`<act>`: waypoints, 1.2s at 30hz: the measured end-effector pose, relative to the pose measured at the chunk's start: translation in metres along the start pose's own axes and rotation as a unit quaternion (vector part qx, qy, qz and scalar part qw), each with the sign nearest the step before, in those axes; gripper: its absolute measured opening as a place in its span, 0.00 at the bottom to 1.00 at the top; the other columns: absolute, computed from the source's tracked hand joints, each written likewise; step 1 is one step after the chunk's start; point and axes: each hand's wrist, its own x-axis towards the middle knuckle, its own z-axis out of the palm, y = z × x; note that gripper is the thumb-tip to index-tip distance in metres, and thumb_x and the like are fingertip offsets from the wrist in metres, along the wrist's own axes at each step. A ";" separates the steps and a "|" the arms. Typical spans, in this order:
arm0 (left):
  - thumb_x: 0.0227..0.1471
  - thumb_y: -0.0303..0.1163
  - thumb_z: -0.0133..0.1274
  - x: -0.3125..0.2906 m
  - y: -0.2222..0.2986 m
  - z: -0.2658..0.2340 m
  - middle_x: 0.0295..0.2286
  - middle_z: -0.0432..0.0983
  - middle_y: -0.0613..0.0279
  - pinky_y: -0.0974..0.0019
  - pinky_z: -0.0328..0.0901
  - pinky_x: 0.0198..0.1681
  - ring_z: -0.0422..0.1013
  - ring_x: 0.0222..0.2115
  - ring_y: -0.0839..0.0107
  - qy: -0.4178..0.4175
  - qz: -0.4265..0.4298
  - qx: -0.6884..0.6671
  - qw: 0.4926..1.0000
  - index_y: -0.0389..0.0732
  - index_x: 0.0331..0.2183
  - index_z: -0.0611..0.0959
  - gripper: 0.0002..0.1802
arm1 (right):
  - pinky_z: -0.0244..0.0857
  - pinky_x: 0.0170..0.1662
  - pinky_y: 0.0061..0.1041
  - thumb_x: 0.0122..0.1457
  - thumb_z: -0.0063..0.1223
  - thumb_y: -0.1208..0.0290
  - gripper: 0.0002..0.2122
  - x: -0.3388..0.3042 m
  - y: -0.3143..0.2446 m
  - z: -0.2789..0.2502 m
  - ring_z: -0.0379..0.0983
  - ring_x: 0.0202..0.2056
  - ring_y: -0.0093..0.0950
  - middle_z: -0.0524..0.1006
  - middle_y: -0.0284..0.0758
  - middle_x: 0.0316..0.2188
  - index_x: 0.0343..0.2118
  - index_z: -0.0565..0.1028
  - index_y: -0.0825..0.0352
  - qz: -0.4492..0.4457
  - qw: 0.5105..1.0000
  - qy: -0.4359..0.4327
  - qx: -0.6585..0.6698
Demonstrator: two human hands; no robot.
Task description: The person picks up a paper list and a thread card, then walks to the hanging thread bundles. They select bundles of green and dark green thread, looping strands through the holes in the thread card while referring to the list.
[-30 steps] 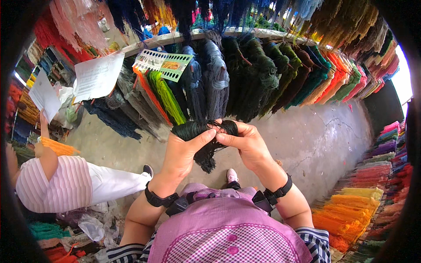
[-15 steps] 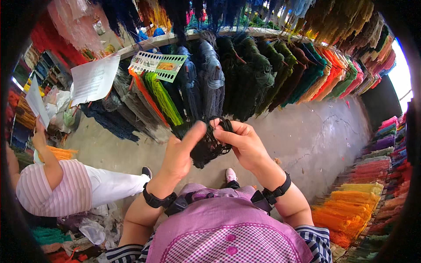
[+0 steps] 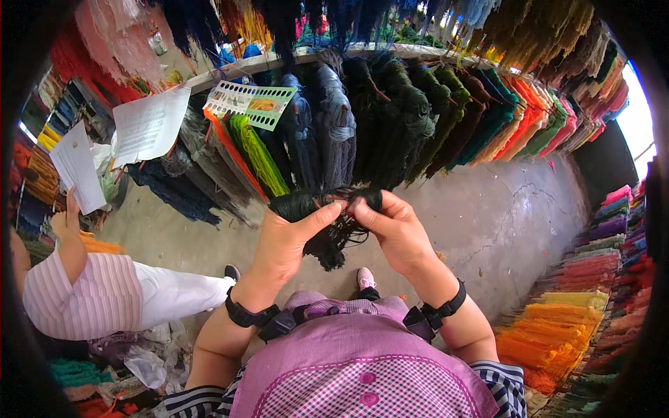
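A bundle of black yarn is stretched between my two hands, its loose strands sagging below them. My left hand grips the yarn from the left, thumb pointing inward. On the other side my right hand pinches strands between thumb and fingers, with part of the bundle lying over its index finger. The two thumb tips almost meet at the middle. Just beyond the hands hang grey-blue yarn hanks and a lime green hank. A punched colour card lies across the tops of the hanks.
A curved white rail carries many coloured hanks. White paper hangs at the left. A co-worker in a striped top stands at left, holding a sheet. Orange yarn is stacked at lower right. Concrete floor lies between.
My hands have drawn the black yarn wider, and the left thumb has come down onto it. The co-worker's sheet has swung to the right and faces me more.
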 end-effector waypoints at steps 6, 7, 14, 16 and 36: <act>0.62 0.45 0.42 -0.001 0.006 0.006 0.41 0.77 0.55 0.65 0.71 0.40 0.75 0.37 0.70 -0.014 -0.093 -0.124 0.988 0.35 0.48 0.73 0.24 | 0.62 0.43 0.17 0.61 0.52 0.65 0.12 0.005 -0.002 -0.008 0.72 0.35 0.17 0.78 0.29 0.33 0.39 0.76 0.69 0.046 0.998 -0.022 0.046; 0.62 0.48 0.40 -0.001 0.003 0.004 0.43 0.76 0.54 0.65 0.72 0.39 0.75 0.38 0.70 -0.036 -0.078 -0.111 0.990 0.34 0.50 0.71 0.27 | 0.63 0.42 0.18 0.60 0.53 0.65 0.12 0.003 -0.007 -0.001 0.72 0.34 0.18 0.78 0.29 0.33 0.39 0.76 0.69 0.057 0.998 -0.030 0.024; 0.51 0.24 0.54 -0.001 0.001 0.003 0.34 0.80 0.60 0.70 0.70 0.38 0.75 0.34 0.74 0.003 -0.018 -0.020 1.000 0.34 0.33 0.83 0.06 | 0.63 0.41 0.18 0.55 0.58 0.72 0.09 0.001 -0.004 0.001 0.72 0.34 0.17 0.79 0.27 0.31 0.38 0.79 0.68 0.043 0.999 -0.012 -0.003; 0.50 0.24 0.55 0.001 -0.002 -0.002 0.34 0.80 0.59 0.69 0.69 0.40 0.76 0.33 0.73 0.007 -0.020 -0.043 0.999 0.34 0.34 0.82 0.07 | 0.62 0.42 0.17 0.55 0.58 0.72 0.09 -0.001 -0.004 0.000 0.72 0.34 0.16 0.79 0.26 0.31 0.39 0.79 0.68 0.039 0.999 0.000 -0.010; 0.46 0.20 0.58 0.006 -0.009 0.000 0.34 0.80 0.64 0.72 0.66 0.43 0.73 0.35 0.77 -0.030 -0.046 -0.054 0.997 0.37 0.36 0.83 0.11 | 0.61 0.45 0.18 0.57 0.57 0.71 0.10 -0.001 0.002 -0.005 0.70 0.38 0.15 0.79 0.27 0.36 0.41 0.78 0.67 -0.014 1.000 0.023 0.009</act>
